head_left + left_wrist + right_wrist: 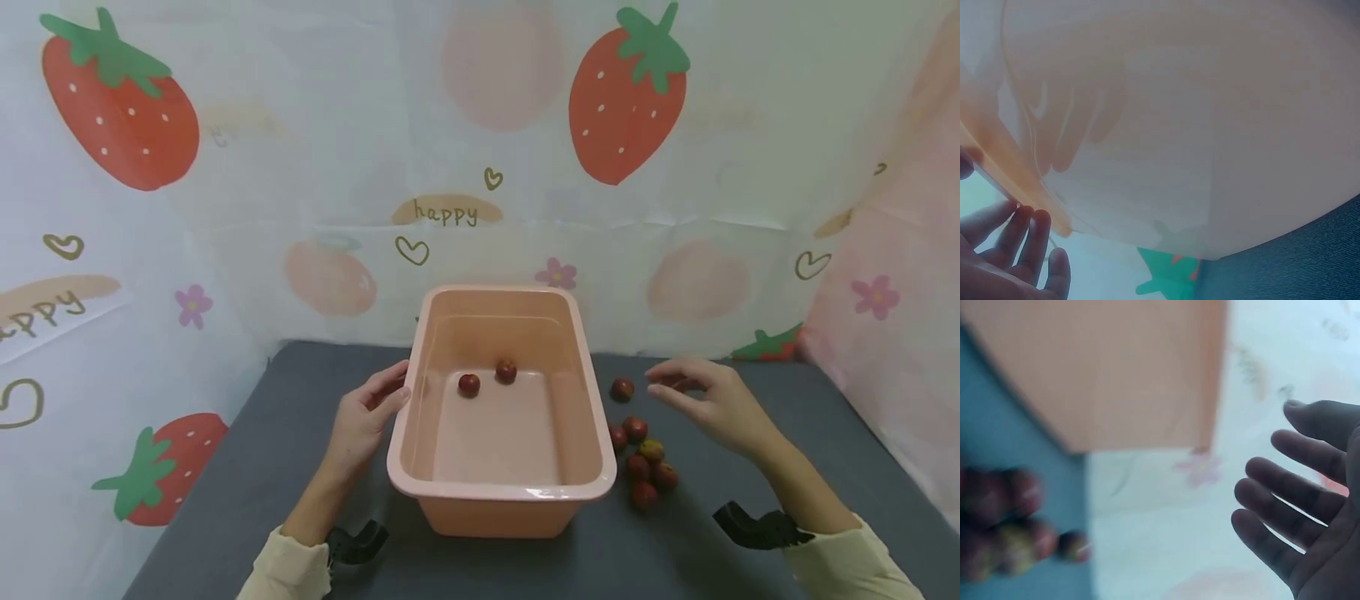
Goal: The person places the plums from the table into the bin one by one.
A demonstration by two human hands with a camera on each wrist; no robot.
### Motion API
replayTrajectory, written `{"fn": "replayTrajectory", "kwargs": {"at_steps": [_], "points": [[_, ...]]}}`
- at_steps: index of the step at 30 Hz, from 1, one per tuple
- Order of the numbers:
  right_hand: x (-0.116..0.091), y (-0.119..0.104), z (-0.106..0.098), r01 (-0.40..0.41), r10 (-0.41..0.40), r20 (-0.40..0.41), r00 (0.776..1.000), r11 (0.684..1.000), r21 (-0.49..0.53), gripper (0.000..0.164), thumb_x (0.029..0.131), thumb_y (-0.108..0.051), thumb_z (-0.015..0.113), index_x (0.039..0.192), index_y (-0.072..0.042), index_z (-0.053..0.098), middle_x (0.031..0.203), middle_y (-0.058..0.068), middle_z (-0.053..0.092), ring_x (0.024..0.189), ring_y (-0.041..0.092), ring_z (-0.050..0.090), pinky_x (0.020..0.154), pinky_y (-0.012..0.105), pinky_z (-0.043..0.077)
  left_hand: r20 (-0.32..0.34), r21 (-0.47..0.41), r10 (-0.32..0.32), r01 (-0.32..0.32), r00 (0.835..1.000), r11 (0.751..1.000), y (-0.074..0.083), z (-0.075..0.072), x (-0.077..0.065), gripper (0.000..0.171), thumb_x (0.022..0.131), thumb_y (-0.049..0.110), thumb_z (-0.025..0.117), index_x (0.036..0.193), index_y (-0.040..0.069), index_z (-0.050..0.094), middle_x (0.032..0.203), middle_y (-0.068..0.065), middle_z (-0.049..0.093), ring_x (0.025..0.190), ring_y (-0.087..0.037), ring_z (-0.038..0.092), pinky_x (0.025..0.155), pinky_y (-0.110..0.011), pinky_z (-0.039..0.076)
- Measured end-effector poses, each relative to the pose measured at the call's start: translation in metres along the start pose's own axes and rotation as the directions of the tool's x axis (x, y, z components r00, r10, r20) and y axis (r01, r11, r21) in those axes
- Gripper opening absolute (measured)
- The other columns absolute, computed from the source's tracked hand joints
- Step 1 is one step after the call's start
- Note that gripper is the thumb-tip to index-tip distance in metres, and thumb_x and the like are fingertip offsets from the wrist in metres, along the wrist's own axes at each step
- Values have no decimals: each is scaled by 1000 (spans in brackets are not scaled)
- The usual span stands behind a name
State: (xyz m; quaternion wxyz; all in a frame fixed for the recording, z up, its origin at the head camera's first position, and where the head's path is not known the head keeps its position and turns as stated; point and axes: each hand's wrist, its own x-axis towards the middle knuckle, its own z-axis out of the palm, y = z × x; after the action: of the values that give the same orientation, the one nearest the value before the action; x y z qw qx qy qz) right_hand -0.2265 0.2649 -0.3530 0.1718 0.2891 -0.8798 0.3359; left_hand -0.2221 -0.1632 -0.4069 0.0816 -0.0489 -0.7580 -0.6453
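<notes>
A peach-coloured plastic basin [504, 492] stands on the dark tabletop, with two small round dark-red fruits [468, 385] inside on its floor. My left hand [360, 425] holds the basin's left rim, its thumb at the edge and its fingers against the outer side, as the left wrist view also shows [1019, 250]. To the right of the basin, my right hand [708, 404] hovers with loosely bent fingers, holding nothing. Just left of its fingertips lies a single red fruit [622, 389]. Nearer to me, several more fruits [637, 468] cluster beside the basin, one yellowish-green [651, 451].
A pale cloth [360, 150] printed with strawberries, hearts and flowers hangs behind and at both sides of the dark tabletop [247, 492]. Both wrists wear black bands [757, 529]. In the right wrist view the fruits are blurred.
</notes>
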Motion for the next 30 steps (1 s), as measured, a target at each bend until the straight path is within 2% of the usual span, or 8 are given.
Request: {"fn": "replayTrajectory", "kwargs": {"at_steps": [4,9,14,19,22,26,30], "points": [[-28,18,13,-50,51,8,999,998,-44,16,86,-6,71,102,-10,71,96,5,70,83,-7,59,71,17,53,3,-11,3,-3,1000,1000,0,0,-1,45,94,15,65,137,5,56,132,-20,60,104,4,61,85,-12,51],[-47,33,25,-95,98,55,994,994,-59,15,83,-5,74,98,-9,71,92,4,69,78,-5,59,66,22,54,1,-14,0,0,1000,1000,0,-1,-1,45,94,16,64,137,5,55,133,-20,60,103,5,61,86,-12,51],[-61,45,34,-145,160,161,974,984,-102,15,82,-9,76,96,-8,71,91,2,69,77,0,59,65,24,53,-2,-23,0,0,1000,1000,0,0,-1,45,94,14,64,137,5,55,132,-21,60,103,5,61,85,-12,51],[-72,54,41,-197,223,219,950,971,-134,16,81,-14,77,95,-9,73,88,-3,67,76,4,57,64,25,52,3,-25,7,-7,1000,1000,-1,1,0,45,94,14,64,137,5,55,132,-21,60,103,5,61,85,-12,51],[-77,58,44,-206,232,236,944,970,-131,17,82,-18,77,95,-10,73,86,-5,66,75,-1,55,63,23,51,-2,-23,8,-9,1000,1000,-1,1,0,45,94,15,64,137,6,56,132,-20,61,103,4,61,85,-13,51],[-80,62,47,-181,201,247,948,978,-104,15,82,-19,76,93,-10,72,85,-5,66,73,-6,55,62,23,51,-11,-12,4,-4,1000,1000,0,1,0,45,94,17,64,137,7,56,132,-19,60,105,1,61,86,-13,51],[-82,63,50,-186,208,274,939,977,-102,17,81,-20,77,93,-9,71,87,-3,67,73,-4,55,61,23,50,-5,-2,-6,6,1000,1000,-1,1,-1,46,95,19,64,138,8,55,133,-17,60,107,0,60,86,-13,51]]}}
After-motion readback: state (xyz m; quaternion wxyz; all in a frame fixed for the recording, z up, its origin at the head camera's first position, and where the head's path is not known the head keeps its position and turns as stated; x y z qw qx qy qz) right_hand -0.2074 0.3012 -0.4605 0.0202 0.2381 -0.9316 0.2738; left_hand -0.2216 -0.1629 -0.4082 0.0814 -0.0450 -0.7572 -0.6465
